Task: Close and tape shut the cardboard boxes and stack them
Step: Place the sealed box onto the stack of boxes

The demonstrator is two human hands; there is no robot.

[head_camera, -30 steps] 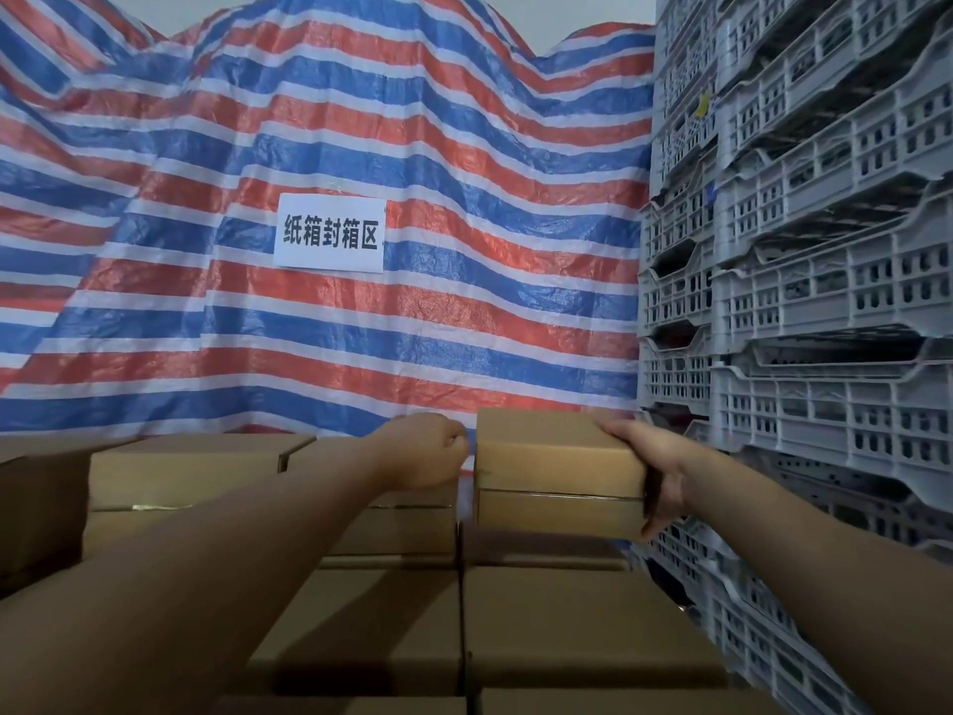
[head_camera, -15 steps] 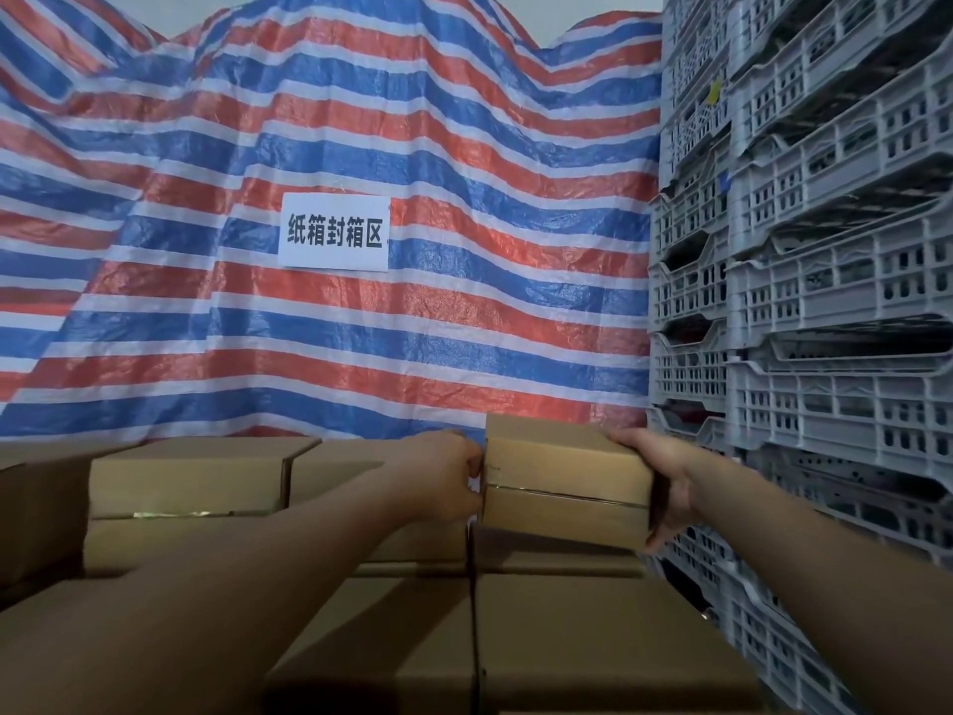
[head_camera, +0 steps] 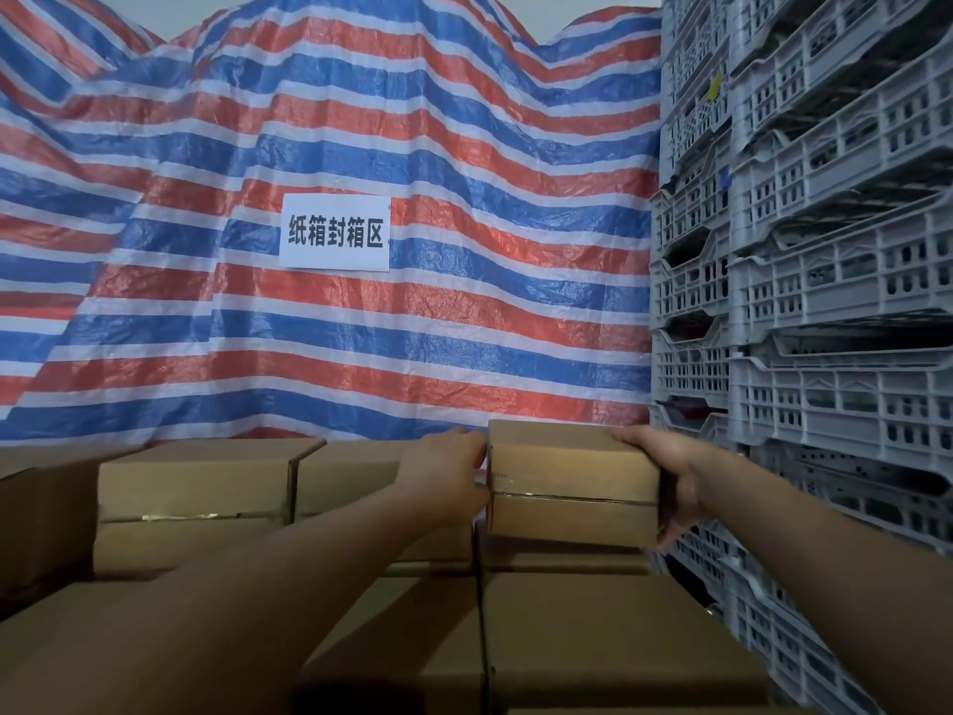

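A taped cardboard box (head_camera: 572,482) is set on the stacked boxes (head_camera: 613,642), at the back right. Another taped box (head_camera: 206,487) is placed to its left. Plastic crates (head_camera: 825,301) are stacked rightward, a tarpaulin (head_camera: 361,121) behind.

A red, white and blue striped tarpaulin (head_camera: 361,147) hangs in loose folds across the whole back, a white paper sign (head_camera: 335,233) with black Chinese characters fixed near its centre, pale wall (head_camera: 206,5) showing at 12 o'clock, and grey slotted plastic crates (head_camera: 825,250) stacked high at 3 o'clock.

box (head_camera: 572,482) lowered, nearer the stack (head_camera: 567,559)
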